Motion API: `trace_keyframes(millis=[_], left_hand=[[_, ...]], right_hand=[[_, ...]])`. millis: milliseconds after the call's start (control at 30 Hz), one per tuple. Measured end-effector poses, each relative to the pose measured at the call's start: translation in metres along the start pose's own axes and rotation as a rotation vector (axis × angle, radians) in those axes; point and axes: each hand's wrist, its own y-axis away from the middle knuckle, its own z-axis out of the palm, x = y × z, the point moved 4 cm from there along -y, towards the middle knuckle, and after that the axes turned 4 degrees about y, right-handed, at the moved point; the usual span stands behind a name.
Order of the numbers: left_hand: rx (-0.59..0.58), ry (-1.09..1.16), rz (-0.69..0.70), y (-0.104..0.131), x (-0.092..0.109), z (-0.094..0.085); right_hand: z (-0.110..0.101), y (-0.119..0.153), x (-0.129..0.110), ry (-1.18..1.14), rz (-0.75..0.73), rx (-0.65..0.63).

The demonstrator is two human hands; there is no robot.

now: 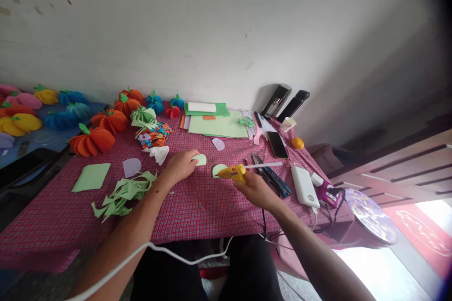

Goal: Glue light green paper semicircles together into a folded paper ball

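My right hand (254, 188) is wrapped round a yellow glue gun (233, 172) with a clear glue stick (264, 165) out of its back. The gun's nozzle points left, over a light green rounded paper piece (216, 168) on the checked cloth. To the left, my left hand (181, 166) pinches another pale green rounded piece (201, 160) between its fingertips. A heap of green paper strips (127, 194) and a stack of green paper (92, 176) lie beyond my left forearm.
Paper pumpkins (92, 141) line the back left, beside paper scraps (155, 134). Coloured sheets (219, 126) lie at the back. On the right are scissors (271, 178), a phone (278, 145), a white power bank (304, 186), a paper cup (287, 124) and two dark bottles (278, 100).
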Motion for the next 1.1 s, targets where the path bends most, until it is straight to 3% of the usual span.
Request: trace_keyframes(millis=[667, 1100], left_hand=[[0.001, 0.009, -0.011, 0.0, -0.001, 0.0], [-0.014, 0.019, -0.031, -0.001, -0.001, 0.0]], right_hand=[[-0.018, 0.016, 0.003, -0.082, 0.064, 0.02], [0.0, 0.0, -0.005, 0.002, 0.011, 0.037]])
